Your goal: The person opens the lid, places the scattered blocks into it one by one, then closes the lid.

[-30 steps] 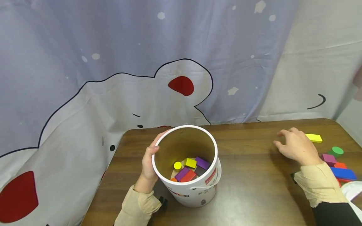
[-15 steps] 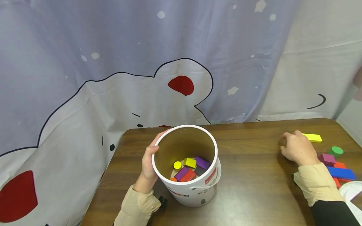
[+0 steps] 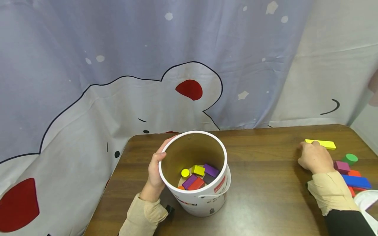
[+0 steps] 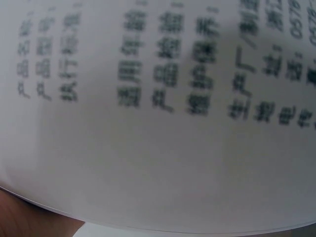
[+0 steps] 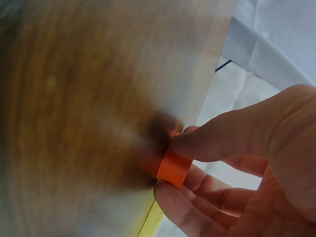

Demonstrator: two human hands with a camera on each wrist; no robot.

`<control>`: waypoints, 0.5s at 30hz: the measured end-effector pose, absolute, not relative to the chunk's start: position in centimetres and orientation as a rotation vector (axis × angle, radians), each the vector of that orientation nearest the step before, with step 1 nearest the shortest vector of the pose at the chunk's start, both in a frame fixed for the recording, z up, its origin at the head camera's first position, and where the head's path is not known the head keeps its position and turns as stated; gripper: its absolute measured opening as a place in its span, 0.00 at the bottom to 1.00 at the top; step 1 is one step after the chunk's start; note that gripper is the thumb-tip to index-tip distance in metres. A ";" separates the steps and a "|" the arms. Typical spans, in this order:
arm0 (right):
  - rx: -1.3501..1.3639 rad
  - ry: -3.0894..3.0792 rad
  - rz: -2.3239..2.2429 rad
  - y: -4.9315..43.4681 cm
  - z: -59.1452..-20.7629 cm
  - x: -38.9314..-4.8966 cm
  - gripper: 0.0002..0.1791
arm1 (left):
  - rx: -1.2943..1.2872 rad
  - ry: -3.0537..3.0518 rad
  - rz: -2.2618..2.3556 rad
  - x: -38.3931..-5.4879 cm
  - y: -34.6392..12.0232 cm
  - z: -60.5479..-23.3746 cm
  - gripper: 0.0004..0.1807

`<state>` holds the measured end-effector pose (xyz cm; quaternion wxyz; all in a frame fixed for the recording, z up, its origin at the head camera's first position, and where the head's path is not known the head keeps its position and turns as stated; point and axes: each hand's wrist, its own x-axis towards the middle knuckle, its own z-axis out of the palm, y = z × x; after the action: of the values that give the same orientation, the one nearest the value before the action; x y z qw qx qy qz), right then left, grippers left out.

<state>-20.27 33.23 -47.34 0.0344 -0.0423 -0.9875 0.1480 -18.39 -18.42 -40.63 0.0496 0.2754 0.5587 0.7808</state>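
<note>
A white bucket [image 3: 203, 205] with a wire-like handle stands on the table, its mouth tipped toward me. My left hand [image 3: 155, 172] grips its rim, thumb over the edge and fingers along the outside; printed text on the bucket's wall [image 4: 163, 148] fills the left wrist view. At the far right, my right hand [image 3: 316, 159] pinches a small orange block [image 5: 173, 169] between thumb and fingers, close to the tabletop. The head view hides this block behind the hand. Just beyond the fingers lies a long yellow block [image 3: 326, 145].
Inside the bucket lie several blocks, among them a yellow cylinder [image 3: 185, 173] and a red block [image 3: 196, 184]. Right of my right forearm are a green cylinder [image 3: 350, 159], a purple block [image 3: 341, 167], a blue block [image 3: 356, 181] and a white object [image 3: 366, 198]. A patterned curtain [image 3: 118, 98] hangs behind.
My right hand has moved a little right and lower, its fingers closing together. More of the long yellow block now shows. The left hand and the bucket have stayed in place.
</note>
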 end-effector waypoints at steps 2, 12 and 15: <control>-0.129 -3.057 0.456 33.3 -47.3 -20.3 0.26 | 0.840 1.700 2.378 -18.5 -18.4 -40.7 0.33; -0.119 -3.145 0.458 33.3 -46.8 -20.3 0.21 | 0.864 1.687 2.382 -18.4 -18.4 -40.6 0.33; -0.084 -3.128 0.480 33.0 -46.5 -20.4 0.18 | 0.877 1.690 2.378 -18.6 -18.5 -40.8 0.32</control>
<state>-20.37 32.97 -46.47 -0.0122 -0.0264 -0.9880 0.1515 -18.60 -18.48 -40.85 0.0476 0.2875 0.5541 0.7797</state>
